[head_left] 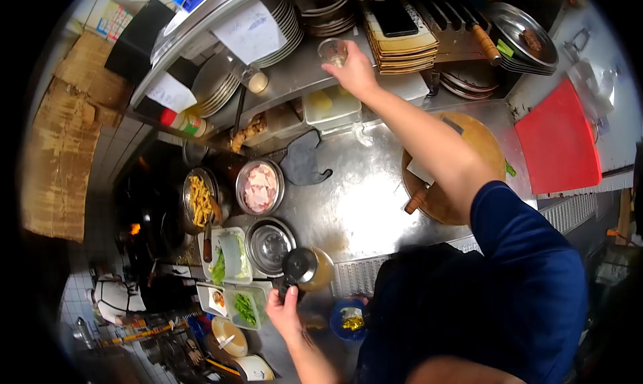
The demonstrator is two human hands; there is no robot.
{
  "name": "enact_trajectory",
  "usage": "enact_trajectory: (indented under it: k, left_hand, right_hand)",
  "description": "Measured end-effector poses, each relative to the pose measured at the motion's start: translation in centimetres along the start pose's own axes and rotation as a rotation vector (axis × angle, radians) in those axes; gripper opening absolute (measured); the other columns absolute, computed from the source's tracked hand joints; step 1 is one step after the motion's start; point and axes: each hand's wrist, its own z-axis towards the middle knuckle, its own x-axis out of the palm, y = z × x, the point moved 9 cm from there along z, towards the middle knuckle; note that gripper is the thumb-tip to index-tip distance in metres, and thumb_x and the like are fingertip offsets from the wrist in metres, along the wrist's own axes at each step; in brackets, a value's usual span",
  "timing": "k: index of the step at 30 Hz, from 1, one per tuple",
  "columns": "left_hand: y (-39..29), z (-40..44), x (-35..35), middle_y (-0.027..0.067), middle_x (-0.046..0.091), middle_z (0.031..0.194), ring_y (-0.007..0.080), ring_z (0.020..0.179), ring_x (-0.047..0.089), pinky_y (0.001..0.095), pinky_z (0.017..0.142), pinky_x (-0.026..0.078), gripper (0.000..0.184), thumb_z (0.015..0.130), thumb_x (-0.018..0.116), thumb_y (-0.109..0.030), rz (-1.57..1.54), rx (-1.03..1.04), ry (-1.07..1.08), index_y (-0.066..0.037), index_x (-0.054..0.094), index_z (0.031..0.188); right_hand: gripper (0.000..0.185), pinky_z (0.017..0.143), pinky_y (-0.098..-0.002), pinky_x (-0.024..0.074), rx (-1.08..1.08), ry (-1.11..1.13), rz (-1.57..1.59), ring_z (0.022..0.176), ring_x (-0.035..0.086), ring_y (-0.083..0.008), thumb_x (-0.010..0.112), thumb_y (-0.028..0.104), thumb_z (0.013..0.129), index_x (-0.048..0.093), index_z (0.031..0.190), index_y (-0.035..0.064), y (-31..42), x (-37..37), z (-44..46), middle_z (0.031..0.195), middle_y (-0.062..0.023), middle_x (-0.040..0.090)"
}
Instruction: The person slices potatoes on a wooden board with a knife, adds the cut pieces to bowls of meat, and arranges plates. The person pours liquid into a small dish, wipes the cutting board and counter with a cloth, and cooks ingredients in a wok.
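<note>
My right hand [353, 69] reaches to the shelf at the top, its fingers closed around a small clear glass [333, 51]. Lower down, my left hand [287, 310] grips the handle of a jug [316, 269] with a dark lid and yellowish-brown contents. An empty-looking steel bowl [270, 246] sits just beyond the jug. Farther up is a steel bowl of pale pink meat pieces [260, 188]. Beneath my right forearm lies a round wooden chopping board [479, 139] with a wood-handled cleaver [418, 198], partly hidden by the arm.
Plates and a black phone [395, 17] are on the shelf [291, 82]. A red board [559, 143] stands at the right. Containers of greens [244, 308] and a pan of yellow strips [199, 201] are at the left, near a burner flame [135, 229].
</note>
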Motion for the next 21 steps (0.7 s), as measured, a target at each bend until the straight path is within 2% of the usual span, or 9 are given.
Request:
enact_trajectory:
  k: [1, 2, 5, 8, 11, 15, 17, 21]
  left_hand:
    - [-0.7, 0.2, 0.0, 0.0001, 0.067, 0.090, 0.0070, 0.080, 0.058, 0.0248, 0.077, 0.050, 0.011, 0.088, 0.074, 0.001, 0.024, 0.008, 0.032, -0.002, 0.065, 0.094]
    - [-2.2, 0.5, 0.8, -0.0004, 0.066, 0.089, 0.0065, 0.079, 0.057, 0.0240, 0.076, 0.049, 0.013, 0.087, 0.076, -0.001, 0.058, 0.028, 0.042, -0.002, 0.064, 0.092]
    - [-6.9, 1.6, 4.6, -0.0029, 0.063, 0.084, 0.0048, 0.076, 0.052, 0.0219, 0.072, 0.044, 0.017, 0.085, 0.080, -0.004, 0.150, 0.101, 0.138, -0.002, 0.063, 0.088]
    - [-10.4, 2.9, 8.8, -0.0059, 0.060, 0.080, 0.0027, 0.072, 0.049, 0.0200, 0.067, 0.041, 0.019, 0.085, 0.080, -0.006, 0.233, 0.151, 0.264, -0.004, 0.061, 0.084]
    - [-13.4, 3.7, 14.4, -0.0072, 0.059, 0.078, 0.0010, 0.069, 0.047, 0.0189, 0.062, 0.038, 0.019, 0.086, 0.080, -0.007, 0.300, 0.201, 0.441, -0.004, 0.062, 0.084]
    - [-16.0, 2.9, 22.5, -0.0083, 0.056, 0.072, 0.0016, 0.067, 0.044, 0.0203, 0.058, 0.036, 0.022, 0.085, 0.082, -0.009, 0.511, 0.249, 0.604, -0.003, 0.062, 0.080]
    - [-16.7, 2.9, 25.7, -0.0048, 0.055, 0.069, 0.0045, 0.065, 0.041, 0.0231, 0.057, 0.038, 0.028, 0.083, 0.084, -0.013, 0.713, 0.413, 0.680, -0.001, 0.060, 0.077]
    - [-17.8, 0.7, 30.8, 0.0033, 0.053, 0.063, 0.0078, 0.062, 0.041, 0.0278, 0.056, 0.040, 0.035, 0.081, 0.085, -0.019, 0.930, 0.438, 0.740, 0.004, 0.058, 0.077]
  right_hand:
    - [0.066, 0.095, -0.0391, 0.0527, -0.055, 0.062, 0.033, 0.107, 0.068, -0.0333, 0.089, 0.028, 0.074, 0.057, 0.124, 0.0000, 1.7, -0.8, -1.8, 0.115, -0.0190, 0.069]
    - [0.070, 0.098, -0.0374, 0.0511, -0.071, 0.190, 0.099, 0.112, 0.067, -0.0294, 0.089, 0.031, 0.075, 0.056, 0.128, 0.0002, 2.7, -1.0, -3.9, 0.120, -0.0187, 0.068]
    - [0.070, 0.101, -0.0379, 0.0493, -0.057, 0.512, 0.149, 0.119, 0.063, -0.0288, 0.088, 0.028, 0.076, 0.054, 0.131, -0.0002, 4.1, -2.1, -10.4, 0.127, -0.0188, 0.066]
    - [0.071, 0.104, -0.0383, 0.0482, -0.016, 0.732, 0.196, 0.122, 0.062, -0.0300, 0.086, 0.026, 0.078, 0.053, 0.135, 0.0006, 5.1, -5.0, -16.4, 0.132, -0.0186, 0.063]
    - [0.072, 0.105, -0.0387, 0.0480, 0.018, 0.777, 0.141, 0.122, 0.062, -0.0307, 0.085, 0.023, 0.079, 0.051, 0.139, 0.0026, 3.6, -7.5, -20.3, 0.132, -0.0178, 0.063]
    - [0.068, 0.096, -0.0408, 0.0521, 0.086, 0.737, 0.155, 0.116, 0.063, -0.0332, 0.083, 0.017, 0.079, 0.052, 0.138, 0.0062, 3.0, -11.6, -22.4, 0.126, -0.0175, 0.064]
    - [0.067, 0.093, -0.0424, 0.0537, 0.086, 0.701, 0.179, 0.113, 0.063, -0.0359, 0.082, 0.016, 0.079, 0.051, 0.138, 0.0059, 1.9, -12.8, -22.9, 0.125, -0.0192, 0.063]
    - [0.068, 0.092, -0.0449, 0.0543, 0.096, 0.647, 0.211, 0.113, 0.062, -0.0399, 0.080, 0.014, 0.080, 0.050, 0.140, 0.0052, 0.8, -15.4, -23.5, 0.125, -0.0232, 0.061]
